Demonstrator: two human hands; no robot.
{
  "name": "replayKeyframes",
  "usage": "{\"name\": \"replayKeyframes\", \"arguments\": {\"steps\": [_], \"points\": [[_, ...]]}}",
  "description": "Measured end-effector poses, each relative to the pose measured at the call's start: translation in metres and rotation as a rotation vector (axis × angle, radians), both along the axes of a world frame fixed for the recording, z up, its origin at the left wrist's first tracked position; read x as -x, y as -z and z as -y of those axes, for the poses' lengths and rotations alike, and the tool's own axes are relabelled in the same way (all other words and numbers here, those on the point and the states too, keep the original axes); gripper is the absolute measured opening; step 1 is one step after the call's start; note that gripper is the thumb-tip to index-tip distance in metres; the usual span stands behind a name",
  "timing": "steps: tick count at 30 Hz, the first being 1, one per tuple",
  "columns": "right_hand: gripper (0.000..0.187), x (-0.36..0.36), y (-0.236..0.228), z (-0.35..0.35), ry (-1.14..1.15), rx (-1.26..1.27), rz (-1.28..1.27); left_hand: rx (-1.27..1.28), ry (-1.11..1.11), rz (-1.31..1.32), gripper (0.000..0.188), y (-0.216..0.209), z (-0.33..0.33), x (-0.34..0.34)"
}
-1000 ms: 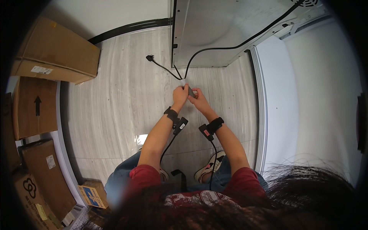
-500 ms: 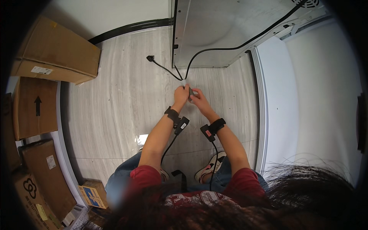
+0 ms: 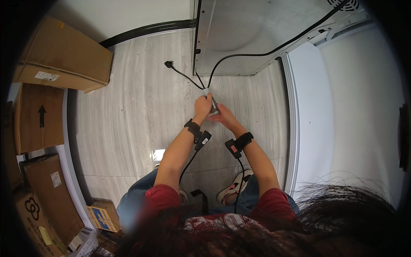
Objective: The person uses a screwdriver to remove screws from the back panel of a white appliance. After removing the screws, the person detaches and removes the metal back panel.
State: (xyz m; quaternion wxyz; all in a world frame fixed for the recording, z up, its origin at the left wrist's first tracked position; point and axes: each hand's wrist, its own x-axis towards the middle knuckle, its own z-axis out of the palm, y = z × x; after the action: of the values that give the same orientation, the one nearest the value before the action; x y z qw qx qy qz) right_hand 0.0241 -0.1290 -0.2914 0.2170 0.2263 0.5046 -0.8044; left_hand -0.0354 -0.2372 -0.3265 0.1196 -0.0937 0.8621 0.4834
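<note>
A length of grey tape [image 3: 215,105] runs between my hands, its upper end around a black power cord [image 3: 208,81] near the floor. My left hand [image 3: 202,106] is closed on the tape just below the wrapped spot, thumb along its top. At the tape's lower end, my right hand [image 3: 225,116] grips what looks like the roll, mostly hidden by the fingers. The cord's loose end with a black plug [image 3: 169,64] lies up and left on the floor. A second stretch of cord runs to the metal appliance panel [image 3: 244,34].
Cardboard boxes [image 3: 64,55] are stacked along the left side. A small yellow-and-blue box [image 3: 102,217] sits at the lower left. To the right is a white wall [image 3: 312,120] with a ledge. My shoes [image 3: 233,188] stand on the grey wood-pattern floor [image 3: 128,120].
My right hand has moved slightly down and turned, its fingers now beneath the tape's lower end. More of the grey tape shows. The left hand stays in place.
</note>
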Motion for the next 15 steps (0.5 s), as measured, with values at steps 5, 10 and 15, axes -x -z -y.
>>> {"name": "replayKeyframes", "arguments": {"steps": [5, 10, 15], "points": [[0.045, -0.003, 0.011, -0.017, -0.219, -0.759, -0.381, 0.036, 0.068, 0.032, 0.053, -0.021, -0.018, -0.001], [0.037, -0.002, -0.005, -0.004, -0.068, -0.171, -0.14, -0.025, 0.008, -0.047, 0.055, 0.002, -0.003, 0.001], [0.04, -0.001, 0.007, -0.011, -0.186, -0.269, -0.176, 0.012, 0.055, 0.0, 0.052, -0.008, -0.007, -0.005]]}}
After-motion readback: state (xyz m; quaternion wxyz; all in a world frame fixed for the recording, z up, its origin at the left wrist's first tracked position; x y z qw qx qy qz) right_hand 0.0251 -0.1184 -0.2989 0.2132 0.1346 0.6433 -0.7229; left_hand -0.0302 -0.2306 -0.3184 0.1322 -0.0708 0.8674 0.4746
